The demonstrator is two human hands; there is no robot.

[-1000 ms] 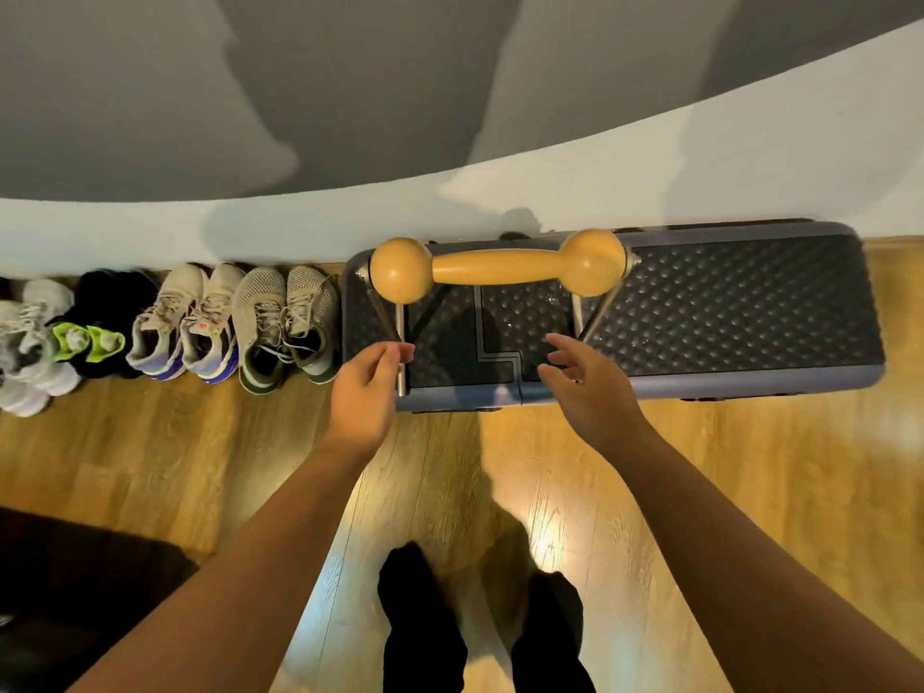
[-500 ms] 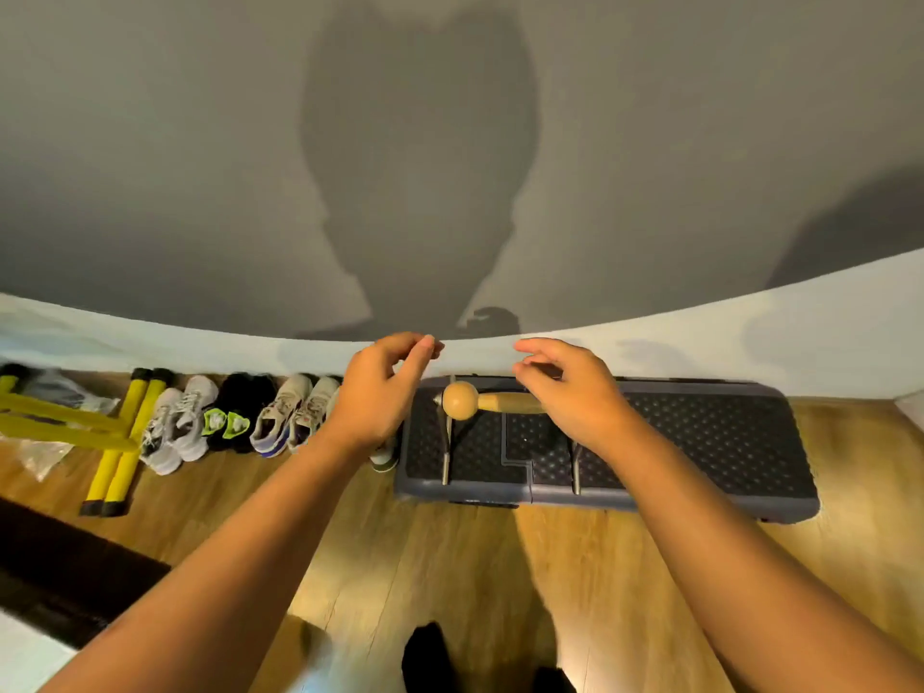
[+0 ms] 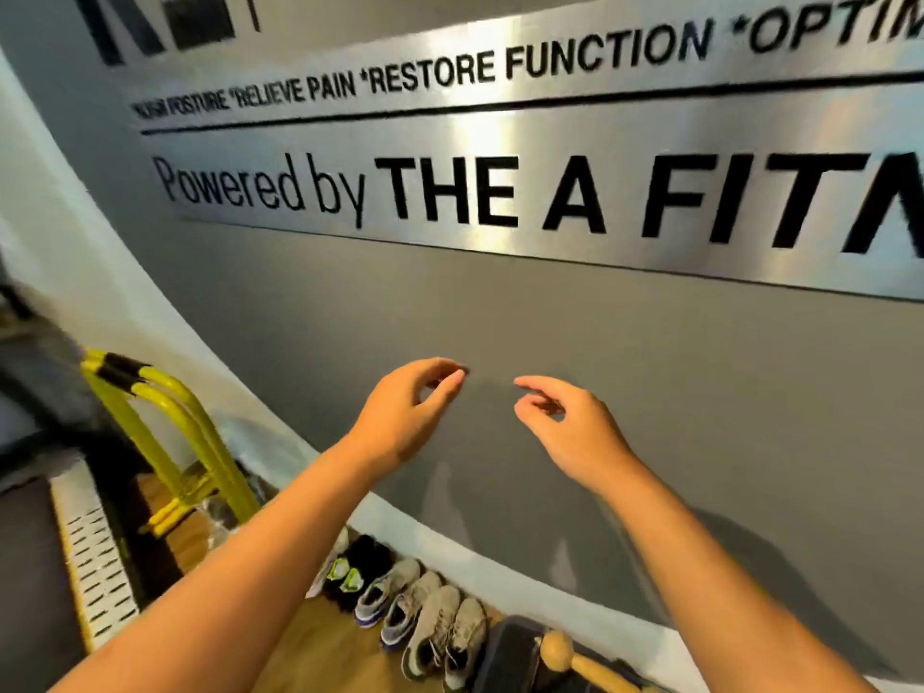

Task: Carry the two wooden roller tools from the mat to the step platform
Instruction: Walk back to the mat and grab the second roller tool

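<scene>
Head-camera view, tilted up toward a grey wall. Nothing is held by either hand. The left hand is raised in front of the wall with its fingers loosely curled and the thumb close to the fingertips, around nothing. The right hand is raised just beside it, fingers relaxed and slightly bent, likewise empty.

Compared with a second ago, when both hands were lowered at the metal legs of a wooden roller tool on the step platform, the hands are now lifted well clear of it and the view is swung upward. From this it is judged that the roller has been released and left on the platform, so that this carry is finished; only one roller can be seen, and whether the second has been delivered cannot be told.

That wooden roller tool is seen far below the hands, at the bottom edge, with one round knob and part of its handle showing. It is lying on the step platform, of which only a dark corner is visible.

Left of the platform, a row of shoes is lined up along the wall. Further left, yellow bars are stood. Above the hands, a brushed-metal sign with black lettering is mounted.
</scene>
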